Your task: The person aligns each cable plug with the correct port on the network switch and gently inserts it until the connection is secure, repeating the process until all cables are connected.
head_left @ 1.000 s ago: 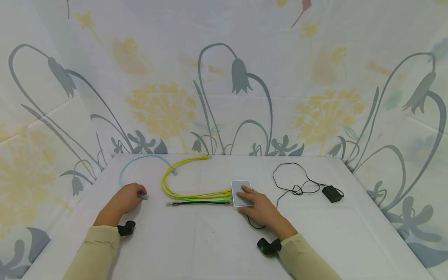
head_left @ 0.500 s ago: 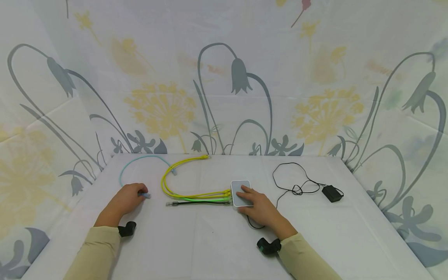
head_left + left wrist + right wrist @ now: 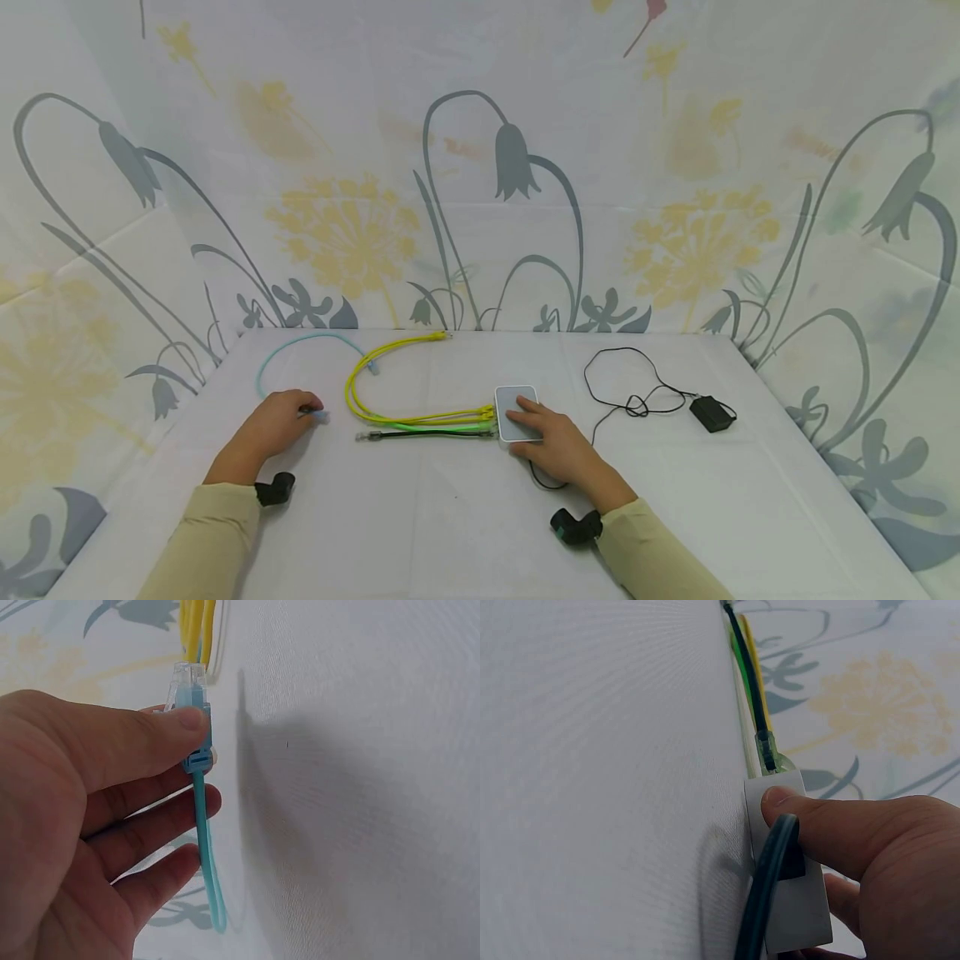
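My left hand [image 3: 270, 432] pinches the clear-tipped plug [image 3: 192, 696] of a light blue network cable [image 3: 260, 377] between thumb and fingers. In the left wrist view the plug's tip points away from the palm, and the cable trails past the other fingers. My right hand [image 3: 564, 454] holds a small white network switch [image 3: 513, 402], with fingers across its top and the thumb on its near side. Yellow cables [image 3: 351, 392], a green cable [image 3: 408, 427] and a black cable [image 3: 435, 435] run from the switch's left side. A dark cord [image 3: 761, 900] enters the near side, beside my thumb.
A black power adapter [image 3: 711, 414] lies at the right with its thin, looped cord [image 3: 628, 350]. The blue cable's other plug [image 3: 373, 367] rests near the yellow loop. A patterned cloth [image 3: 480, 250] hangs behind the white table [image 3: 465, 533].
My left hand has shifted very slightly right, and the blue plug in it has turned a little, its tip now reaching further right. My right hand and the switch have stayed in place.
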A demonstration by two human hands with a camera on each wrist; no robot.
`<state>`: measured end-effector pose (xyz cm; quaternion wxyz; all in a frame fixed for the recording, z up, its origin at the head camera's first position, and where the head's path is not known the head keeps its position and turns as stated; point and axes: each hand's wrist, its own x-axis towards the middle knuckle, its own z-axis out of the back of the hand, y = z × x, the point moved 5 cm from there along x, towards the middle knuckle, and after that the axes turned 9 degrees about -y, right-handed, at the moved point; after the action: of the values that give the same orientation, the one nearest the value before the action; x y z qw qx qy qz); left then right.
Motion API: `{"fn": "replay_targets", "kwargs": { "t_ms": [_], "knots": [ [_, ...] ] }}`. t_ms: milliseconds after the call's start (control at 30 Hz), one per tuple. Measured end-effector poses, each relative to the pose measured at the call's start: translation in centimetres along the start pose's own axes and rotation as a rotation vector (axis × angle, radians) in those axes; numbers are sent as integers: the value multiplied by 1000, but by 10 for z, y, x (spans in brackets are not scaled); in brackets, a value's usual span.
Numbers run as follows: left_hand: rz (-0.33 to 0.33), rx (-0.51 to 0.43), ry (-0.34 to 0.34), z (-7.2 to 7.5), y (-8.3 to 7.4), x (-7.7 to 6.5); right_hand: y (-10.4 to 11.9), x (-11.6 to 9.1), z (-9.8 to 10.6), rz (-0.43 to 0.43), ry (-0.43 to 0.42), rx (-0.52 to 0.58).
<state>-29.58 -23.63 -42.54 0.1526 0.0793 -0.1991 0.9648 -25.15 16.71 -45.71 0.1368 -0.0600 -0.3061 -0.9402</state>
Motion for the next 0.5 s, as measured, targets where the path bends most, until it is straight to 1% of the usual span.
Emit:
{"fn": "replay_targets", "kwargs": {
  "t_ms": [33,167,333,500],
  "knots": [
    [11,-9,13,0,-1,0,0,0,0,0,-1,-1],
    [21,-1,28,-3,-3,1,-1,0,-1,0,-3,0],
    [16,0,14,-6,-5,4,0,1,-1,4,0,2],
    [-3,2,5,-7,-12,6,0,1,-1,2,1,7]
  ]
}}
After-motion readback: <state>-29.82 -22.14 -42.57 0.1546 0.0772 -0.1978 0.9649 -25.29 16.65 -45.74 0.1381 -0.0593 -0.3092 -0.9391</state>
